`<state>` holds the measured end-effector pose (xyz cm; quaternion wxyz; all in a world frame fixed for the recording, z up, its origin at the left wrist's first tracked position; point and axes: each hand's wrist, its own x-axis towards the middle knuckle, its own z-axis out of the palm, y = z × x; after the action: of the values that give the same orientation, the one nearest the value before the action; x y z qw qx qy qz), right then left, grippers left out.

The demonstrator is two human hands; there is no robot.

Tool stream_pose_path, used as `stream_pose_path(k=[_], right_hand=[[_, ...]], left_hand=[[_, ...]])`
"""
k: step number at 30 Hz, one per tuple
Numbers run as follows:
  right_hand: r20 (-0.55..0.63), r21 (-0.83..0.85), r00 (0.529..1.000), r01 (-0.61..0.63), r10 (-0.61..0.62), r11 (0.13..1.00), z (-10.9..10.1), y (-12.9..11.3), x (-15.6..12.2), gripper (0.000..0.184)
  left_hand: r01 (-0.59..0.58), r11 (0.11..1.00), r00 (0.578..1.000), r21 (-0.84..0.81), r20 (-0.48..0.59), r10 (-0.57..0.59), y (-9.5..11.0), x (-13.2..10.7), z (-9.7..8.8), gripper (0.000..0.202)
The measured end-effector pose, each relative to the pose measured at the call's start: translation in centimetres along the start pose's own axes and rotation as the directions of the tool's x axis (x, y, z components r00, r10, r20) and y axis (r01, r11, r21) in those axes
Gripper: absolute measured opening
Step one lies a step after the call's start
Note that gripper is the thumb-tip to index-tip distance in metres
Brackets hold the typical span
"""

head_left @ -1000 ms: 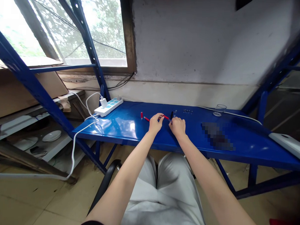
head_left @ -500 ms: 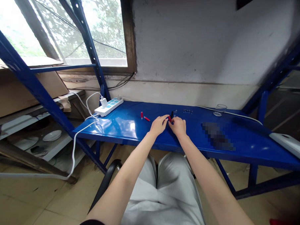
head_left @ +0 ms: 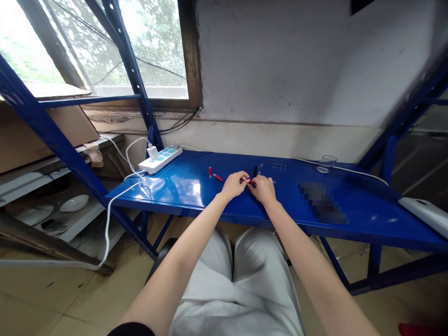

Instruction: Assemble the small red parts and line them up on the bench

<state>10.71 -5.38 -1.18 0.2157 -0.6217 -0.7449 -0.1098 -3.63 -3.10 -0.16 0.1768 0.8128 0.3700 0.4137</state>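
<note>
Your left hand [head_left: 235,185] and right hand [head_left: 263,189], nearly closed, pinch a red piece [head_left: 250,182]; at eleven o'clock of the right stands a black piece [head_left: 255,170].

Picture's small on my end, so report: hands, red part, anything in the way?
Right hand pinching small red part. Left hand fingertips close at it, grip unclear. Upright black piece just beyond right hand, possible snag.

Seemingly free gap beside blocking power strip [head_left: 162,160]
</note>
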Motion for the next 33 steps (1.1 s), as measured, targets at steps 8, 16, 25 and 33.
stream_pose_path(k=[8, 16, 25, 33], right_hand=[[-0.075, 0.171, 0.997, 0.027, -0.014, 0.985, -0.4, -0.4, -0.3, 0.026], [-0.052, 0.18, 0.998, 0.027, -0.018, 0.983, -0.5, -0.5, -0.2, 0.024], [-0.04, 0.194, 0.999, 0.019, -0.011, 0.981, -0.5, -0.5, -0.2, 0.024], [-0.04, 0.194, 0.999, 0.008, 0.0, 0.981, -0.7, -0.5, -0.3, 0.026]], left_hand=[[-0.02, 0.978, 0.994, 0.206, 0.11, -0.003, -0.5, 5.3, -5.8, 0.007], [0.277, 0.875, 0.943, 0.397, 0.062, -0.327, -3.6, 6.1, -8.0, 0.015], [0.415, 0.792, 0.884, 0.447, 0.011, -0.468, -3.2, 5.3, -7.4, 0.017], [0.418, 0.75, 0.863, 0.513, 0.035, -0.505, -2.0, 5.4, -7.7, 0.019]])
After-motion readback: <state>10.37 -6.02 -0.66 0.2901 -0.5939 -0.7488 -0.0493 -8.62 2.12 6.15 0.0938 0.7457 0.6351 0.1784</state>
